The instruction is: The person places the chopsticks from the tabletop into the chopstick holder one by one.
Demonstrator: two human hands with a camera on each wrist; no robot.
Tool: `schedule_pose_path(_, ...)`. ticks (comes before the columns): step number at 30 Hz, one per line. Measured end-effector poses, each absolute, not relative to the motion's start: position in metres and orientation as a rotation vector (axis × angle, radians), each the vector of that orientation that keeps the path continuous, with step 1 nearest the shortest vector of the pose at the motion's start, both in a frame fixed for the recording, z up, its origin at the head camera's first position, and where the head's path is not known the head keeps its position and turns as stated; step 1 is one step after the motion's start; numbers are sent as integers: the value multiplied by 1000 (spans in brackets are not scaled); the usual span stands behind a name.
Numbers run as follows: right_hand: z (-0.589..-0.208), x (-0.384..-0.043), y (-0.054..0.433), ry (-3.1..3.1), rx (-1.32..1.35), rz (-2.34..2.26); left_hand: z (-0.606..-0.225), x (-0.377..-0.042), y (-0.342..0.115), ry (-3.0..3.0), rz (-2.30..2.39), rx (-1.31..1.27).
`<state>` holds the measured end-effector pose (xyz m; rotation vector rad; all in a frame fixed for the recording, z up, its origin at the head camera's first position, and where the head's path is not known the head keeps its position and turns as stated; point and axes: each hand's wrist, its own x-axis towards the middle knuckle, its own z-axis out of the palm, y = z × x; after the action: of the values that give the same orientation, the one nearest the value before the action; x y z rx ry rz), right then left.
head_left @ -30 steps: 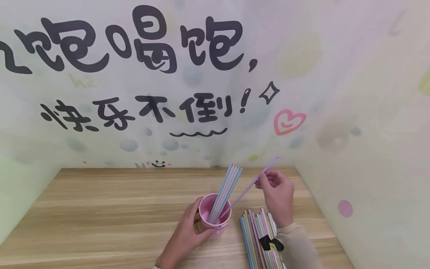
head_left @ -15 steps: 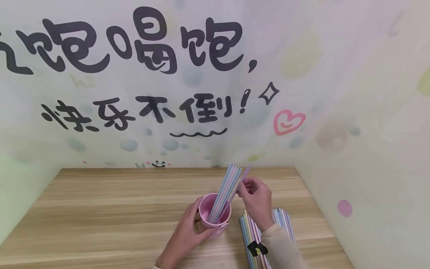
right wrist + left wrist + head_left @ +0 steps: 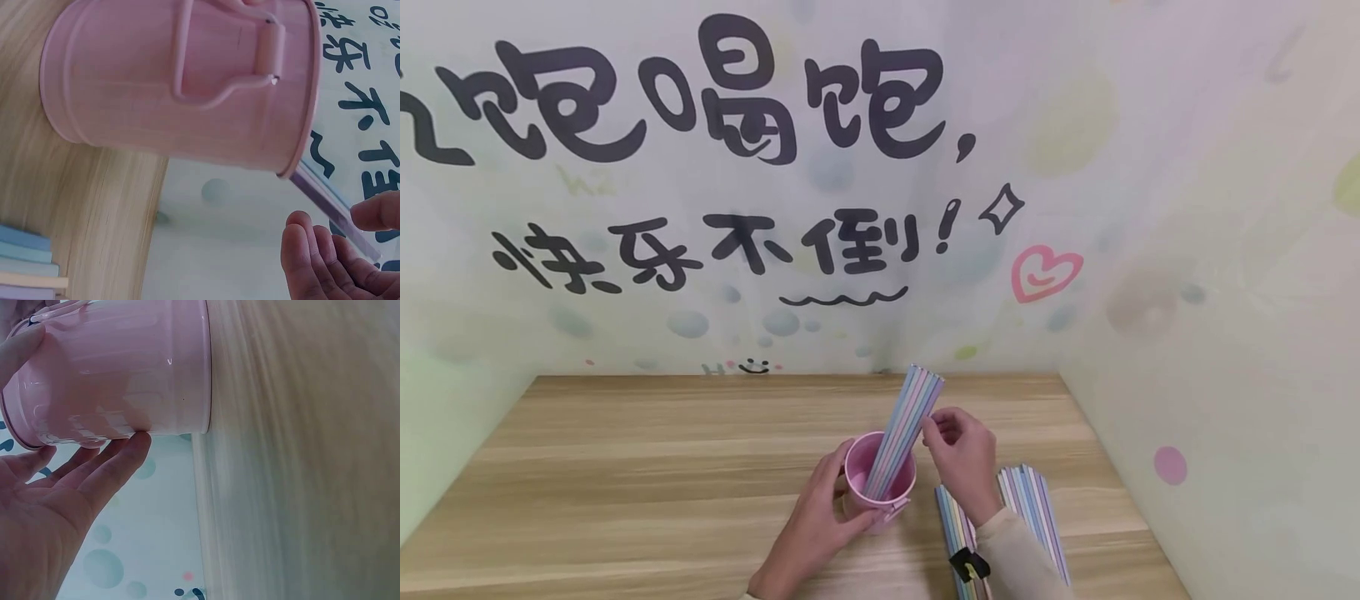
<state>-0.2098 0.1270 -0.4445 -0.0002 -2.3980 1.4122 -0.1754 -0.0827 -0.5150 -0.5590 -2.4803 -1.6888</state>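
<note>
A pink bucket (image 3: 880, 512) stands on the table, and its wire handle shows in the right wrist view. My left hand (image 3: 816, 517) grips it from the left, with the thumb near the rim and the fingers spread along its side (image 3: 112, 387). Several slim pastel sticks (image 3: 904, 433) in blue, pink and purple lean to the right inside the bucket. Beside their upper part is my right hand (image 3: 966, 454), the thumb (image 3: 378, 211) right at the purple stick (image 3: 325, 200) and the other fingers slightly bent and apart from the thumb.
More pastel sticks (image 3: 1037, 508) lie side by side on the wooden table (image 3: 662, 483), right of the bucket, partly hidden under the right forearm. A white wall (image 3: 625, 333) with black lettering rises at the back, another wall (image 3: 1225, 375) at the right.
My right hand has moved left and down, bringing a purple stick in against the others in the bucket, and its fingers have loosened. The left hand and bucket stay put.
</note>
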Motion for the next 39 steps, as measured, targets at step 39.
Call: schedule_pose_path(39,-517,-155,309,-2865,-565,963,-515,-176,-82,-2518,-1670,-538)
